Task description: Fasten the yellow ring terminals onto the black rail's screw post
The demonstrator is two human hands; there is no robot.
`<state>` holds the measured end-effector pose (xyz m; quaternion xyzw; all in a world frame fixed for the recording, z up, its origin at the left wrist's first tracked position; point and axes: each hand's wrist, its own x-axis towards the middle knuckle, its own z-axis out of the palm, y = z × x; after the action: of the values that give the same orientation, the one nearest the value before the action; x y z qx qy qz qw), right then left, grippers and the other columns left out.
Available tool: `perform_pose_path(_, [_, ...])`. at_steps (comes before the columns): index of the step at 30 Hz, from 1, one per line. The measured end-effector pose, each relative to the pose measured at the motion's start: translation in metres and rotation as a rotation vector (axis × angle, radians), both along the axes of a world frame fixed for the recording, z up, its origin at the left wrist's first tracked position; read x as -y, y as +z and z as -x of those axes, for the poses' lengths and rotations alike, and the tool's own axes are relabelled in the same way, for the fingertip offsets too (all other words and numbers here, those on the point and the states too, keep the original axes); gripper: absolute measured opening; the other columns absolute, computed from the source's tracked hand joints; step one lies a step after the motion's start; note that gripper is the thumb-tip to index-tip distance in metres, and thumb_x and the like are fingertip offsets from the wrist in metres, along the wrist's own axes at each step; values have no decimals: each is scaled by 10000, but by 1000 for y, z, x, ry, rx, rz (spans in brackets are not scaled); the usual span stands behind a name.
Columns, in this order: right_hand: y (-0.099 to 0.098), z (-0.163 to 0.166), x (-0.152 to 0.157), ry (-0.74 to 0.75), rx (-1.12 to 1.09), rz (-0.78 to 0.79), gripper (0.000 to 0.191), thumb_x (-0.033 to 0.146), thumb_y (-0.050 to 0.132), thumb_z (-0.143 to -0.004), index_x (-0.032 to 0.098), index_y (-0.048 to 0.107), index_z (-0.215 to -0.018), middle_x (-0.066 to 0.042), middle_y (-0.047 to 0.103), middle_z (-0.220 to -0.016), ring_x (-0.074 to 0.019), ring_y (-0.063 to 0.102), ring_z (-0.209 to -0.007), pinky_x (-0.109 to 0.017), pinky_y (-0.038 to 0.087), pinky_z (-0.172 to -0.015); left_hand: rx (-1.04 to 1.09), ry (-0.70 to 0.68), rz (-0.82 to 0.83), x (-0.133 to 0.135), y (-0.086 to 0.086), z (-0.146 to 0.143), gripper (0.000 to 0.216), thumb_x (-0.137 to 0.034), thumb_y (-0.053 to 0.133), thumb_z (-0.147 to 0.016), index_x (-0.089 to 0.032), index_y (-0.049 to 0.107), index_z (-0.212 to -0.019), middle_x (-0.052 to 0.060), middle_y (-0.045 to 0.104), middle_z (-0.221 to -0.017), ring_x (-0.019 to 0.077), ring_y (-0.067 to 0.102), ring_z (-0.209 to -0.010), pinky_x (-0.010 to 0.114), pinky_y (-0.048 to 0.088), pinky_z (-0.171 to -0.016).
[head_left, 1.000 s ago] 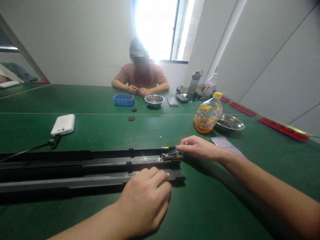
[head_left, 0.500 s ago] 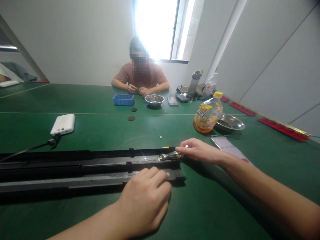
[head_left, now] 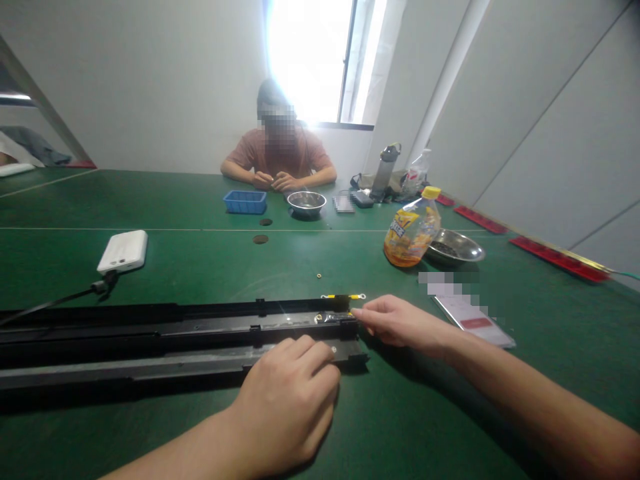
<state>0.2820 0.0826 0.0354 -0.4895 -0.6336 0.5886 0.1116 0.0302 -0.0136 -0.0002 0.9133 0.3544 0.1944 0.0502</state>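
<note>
Two long black rails lie side by side across the green table. My left hand is closed over the near rail close to its right end, fingers curled and partly hidden. At the right end of the far rail, my right hand pinches the handle of a small ring wrench. The wrench lies low in the rail's channel, its ring end around a small brass-coloured fastener. Just beyond the rail is a short yellow-and-black cable with ring terminals.
A small brass ring sits beyond the rails. A white power bank with a black cable is at left; a juice bottle, steel bowl and phone are at right. A person sits opposite, behind a blue basket.
The wrench has turned and dropped flatter into the channel, and my right hand has moved slightly lower with it. The yellow-and-black cable shows more fully. My left hand stays on the near rail.
</note>
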Motion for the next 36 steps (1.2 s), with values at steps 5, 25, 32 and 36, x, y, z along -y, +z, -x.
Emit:
perform_pose_path(5, [7,-8,-7,20,-67,-11,624,774,699,-873,220,452,-727,87,317,-661,-88,232,-565,-258,153,-490,6,2,0,0,-1,0,86,-240,582,-981,-215,647,-1030,73,661,-1102,266,590,-955,447,530,-798])
perform_pose_path(25, [-10,11,-33,-168,91,-385,684,851,522,-920,239,383,-650,68,336,-589,-112,261,-549,-299,193,-527,0,0,12,-2,-1,2,75,-237,585,-978,-218,639,-1026,70,663,-1107,267,585,-952,447,528,-786])
perform_pose_path(32, [-7,9,-29,-143,97,-352,680,840,509,-936,242,373,-643,66,330,-587,-114,268,-545,-298,207,-527,3,3,-3,-1,0,1,75,-237,582,-980,-214,640,-1021,73,661,-1087,261,583,-935,436,513,-765])
perform_pose_path(36, [-6,8,-25,-146,105,-330,685,855,498,-930,248,349,-651,70,310,-583,-113,253,-538,-300,190,-525,6,4,0,0,0,1,77,-239,587,-976,-216,641,-1026,74,663,-1091,262,589,-945,436,519,-783])
